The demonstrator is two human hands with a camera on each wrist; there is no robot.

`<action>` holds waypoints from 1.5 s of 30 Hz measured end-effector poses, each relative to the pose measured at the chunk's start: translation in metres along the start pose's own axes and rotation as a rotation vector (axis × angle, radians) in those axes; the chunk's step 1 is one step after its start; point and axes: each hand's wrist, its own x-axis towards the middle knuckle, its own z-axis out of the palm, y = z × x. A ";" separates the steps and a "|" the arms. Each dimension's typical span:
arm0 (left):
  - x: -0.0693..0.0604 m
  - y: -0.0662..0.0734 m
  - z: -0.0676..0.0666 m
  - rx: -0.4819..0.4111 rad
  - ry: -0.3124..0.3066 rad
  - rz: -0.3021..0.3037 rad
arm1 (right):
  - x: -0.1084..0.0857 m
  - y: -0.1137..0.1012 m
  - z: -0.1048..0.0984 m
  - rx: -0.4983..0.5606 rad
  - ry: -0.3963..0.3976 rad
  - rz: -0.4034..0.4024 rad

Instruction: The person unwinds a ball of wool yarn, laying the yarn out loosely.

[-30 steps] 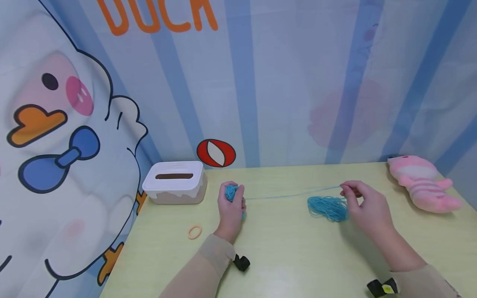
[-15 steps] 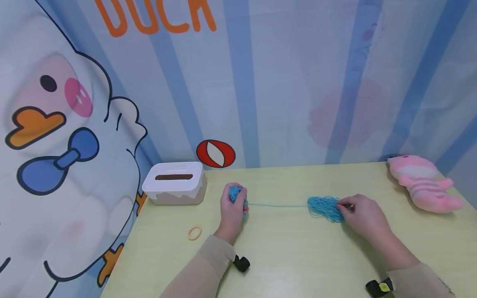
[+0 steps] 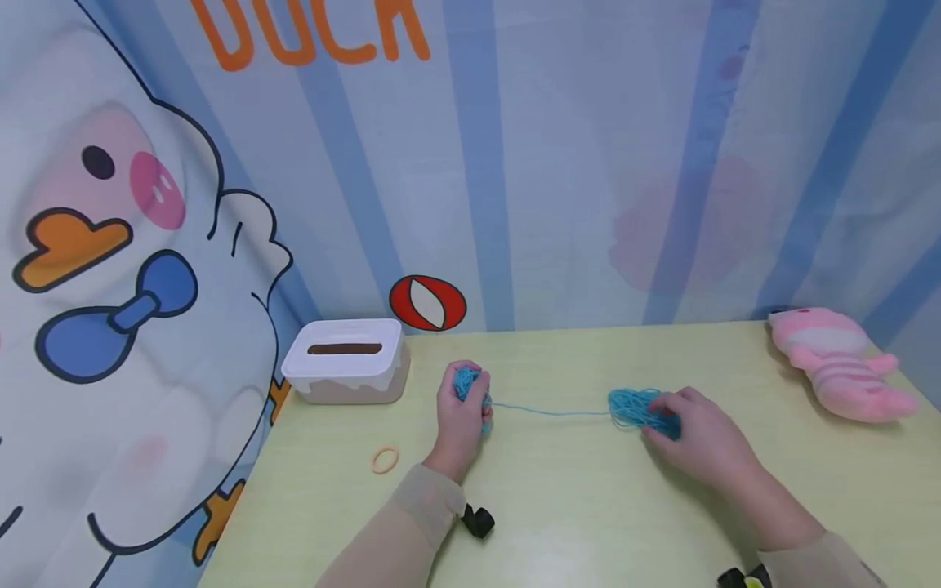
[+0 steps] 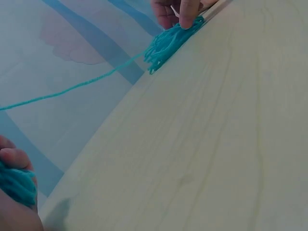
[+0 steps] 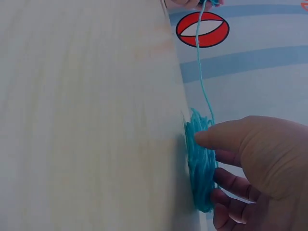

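Note:
My left hand (image 3: 459, 412) grips a wad of blue yarn (image 3: 466, 380), its fingers curled round it; the same wad (image 4: 18, 186) shows at the lower left of the left wrist view. A single strand (image 3: 551, 412) runs from there, sagging slightly, to a loose skein of blue yarn (image 3: 634, 406) on the table. My right hand (image 3: 702, 437) holds the right end of that skein between thumb and fingers. In the right wrist view, the thumb lies across the skein (image 5: 199, 168) with the fingers curled along its other side.
On the pale wooden table (image 3: 544, 506), a white-lidded tissue box (image 3: 345, 363) stands at the back left. A small peach-coloured ring (image 3: 385, 460) lies left of my left hand. A pink plush toy (image 3: 838, 363) rests at the back right. A printed curtain (image 3: 559, 163) hangs behind.
My right hand has come down and left from drawing out the strand to hold the skein itself. The strand has slackened and dropped. My left hand has shifted slightly right, still gripping its wad.

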 end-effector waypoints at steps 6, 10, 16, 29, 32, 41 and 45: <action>-0.001 0.001 0.001 0.002 0.006 -0.002 | 0.019 0.006 0.011 0.027 0.001 0.016; -0.003 0.002 0.002 -0.007 0.004 0.000 | 0.035 0.009 0.020 0.037 0.042 0.027; -0.001 0.001 0.001 -0.006 -0.004 0.018 | 0.057 0.009 0.033 0.039 0.096 0.040; 0.000 0.001 0.004 -0.069 -0.053 0.013 | 0.056 -0.046 0.046 0.158 0.332 -0.165; -0.001 0.001 0.005 -0.081 -0.087 0.033 | 0.051 -0.079 0.064 0.211 0.302 -0.301; -0.006 0.005 0.005 -0.027 -0.163 0.008 | 0.053 -0.130 0.091 0.281 0.145 -0.299; -0.005 0.005 0.004 -0.022 -0.185 -0.004 | 0.053 -0.134 0.094 0.256 0.179 -0.319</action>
